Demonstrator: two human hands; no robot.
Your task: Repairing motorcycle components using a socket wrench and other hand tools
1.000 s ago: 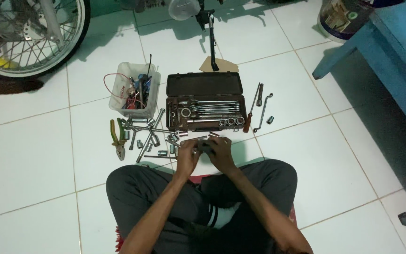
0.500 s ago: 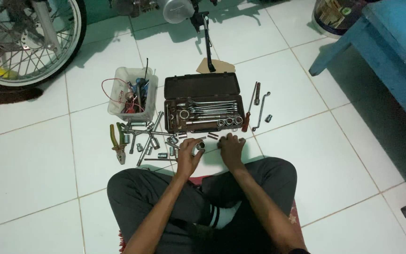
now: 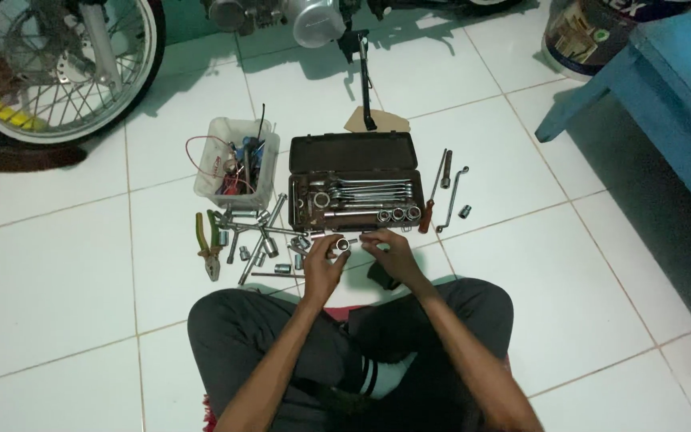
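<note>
So the small socket (image 3: 343, 244) sits pinched in the fingers of the left hand (image 3: 325, 260), held just off the white tile floor (image 3: 57, 280), right at the near edge of the open tool case (image 3: 355, 186). Half a second back both hands were spread a bit with nothing obvious between them; a second back they were bunched together. Now the left has come up with the socket and the right hand (image 3: 389, 254) has slid in beside it, fingers curled and half closed, touching the floor or maybe a tiny part there, honestly too small to tell. Reads like the person is sorting through loose sockets, picking them up one at a time.

Just left of the hands is the scatter of loose sockets and extension bars (image 3: 261, 236), then the green-and-orange pliers (image 3: 209, 244). Behind those, a clear plastic tub (image 3: 237, 172) stuffed with screwdrivers and red wire. The case holds spanners and a row of bigger sockets. To its right lie a screwdriver (image 3: 435, 190) and a bent wrench (image 3: 451, 198). Far back: a motorcycle wheel (image 3: 57, 68) on the left, the kickstand (image 3: 368, 84) mid, a blue bench (image 3: 665, 96) on the right.

Nothing blocks the hands except the clutter itself; the crossed legs (image 3: 345, 336) sit close under them.
</note>
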